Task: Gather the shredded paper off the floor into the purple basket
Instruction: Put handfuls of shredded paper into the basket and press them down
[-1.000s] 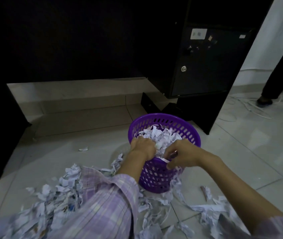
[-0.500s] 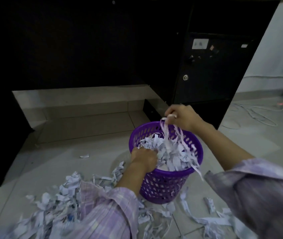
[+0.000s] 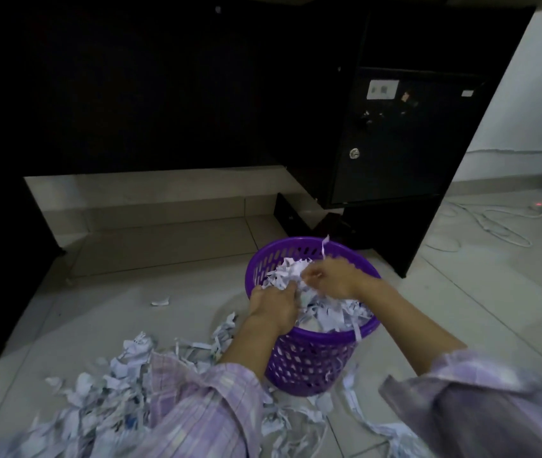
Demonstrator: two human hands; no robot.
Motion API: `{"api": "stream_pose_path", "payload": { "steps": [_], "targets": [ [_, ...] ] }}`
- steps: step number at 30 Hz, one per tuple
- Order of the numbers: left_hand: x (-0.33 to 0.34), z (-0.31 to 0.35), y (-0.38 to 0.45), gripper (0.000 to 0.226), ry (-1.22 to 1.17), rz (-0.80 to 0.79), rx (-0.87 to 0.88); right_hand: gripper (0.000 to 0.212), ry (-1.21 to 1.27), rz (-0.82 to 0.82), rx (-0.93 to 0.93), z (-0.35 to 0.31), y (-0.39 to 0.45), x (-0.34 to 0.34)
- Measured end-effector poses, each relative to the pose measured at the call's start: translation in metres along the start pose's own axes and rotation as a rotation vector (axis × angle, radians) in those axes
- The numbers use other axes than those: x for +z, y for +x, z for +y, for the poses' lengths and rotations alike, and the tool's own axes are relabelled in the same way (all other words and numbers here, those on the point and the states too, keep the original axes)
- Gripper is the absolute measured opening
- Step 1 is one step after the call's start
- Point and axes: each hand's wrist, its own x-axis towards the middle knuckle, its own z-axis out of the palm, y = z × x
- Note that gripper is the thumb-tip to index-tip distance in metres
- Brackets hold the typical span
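The purple basket (image 3: 309, 361) stands on the tiled floor, heaped with white shredded paper (image 3: 332, 312). My left hand (image 3: 272, 305) lies on the basket's near left rim, its fingers curled into the shreds inside. Over the middle of the basket, my right hand (image 3: 332, 276) pinches a bunch of strips, and one strip sticks up above it. A large pile of shredded paper (image 3: 110, 391) covers the floor at the lower left, partly hidden by my sleeve. More strips (image 3: 372, 424) trail around the basket's foot.
A dark desk with a locked cabinet (image 3: 392, 143) rises just behind the basket. One stray scrap (image 3: 160, 301) lies on the floor to the left. White cables and a power strip (image 3: 540, 206) lie on the floor at the far right.
My right hand has come down from above the far rim, bringing the long strips into the basket. My left hand has stayed at the near rim in the paper.
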Motion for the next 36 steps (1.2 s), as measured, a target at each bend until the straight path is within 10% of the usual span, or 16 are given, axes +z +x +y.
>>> {"api": "stream_pose_path", "payload": {
  "steps": [10,19,23,27,36],
  "targets": [
    [0.001,0.004,-0.003,0.065,0.007,0.134,0.079,0.041,-0.152,-0.387,0.026,0.017,-0.021,0.038],
    [-0.003,0.01,0.018,0.045,0.373,-0.096,0.202,0.027,-0.219,0.115,0.058,0.016,-0.014,0.021],
    [-0.005,0.011,0.024,0.053,0.46,-0.081,0.24,0.086,-0.002,-0.063,0.087,0.01,-0.01,0.024],
    [-0.012,0.012,0.018,0.055,0.707,-0.047,0.312,0.08,-0.302,-0.242,0.045,-0.005,-0.008,0.042],
    [-0.034,-0.017,0.017,0.054,0.95,0.088,0.254,0.084,-0.124,-0.326,0.336,-0.004,0.025,0.075]
  ]
}}
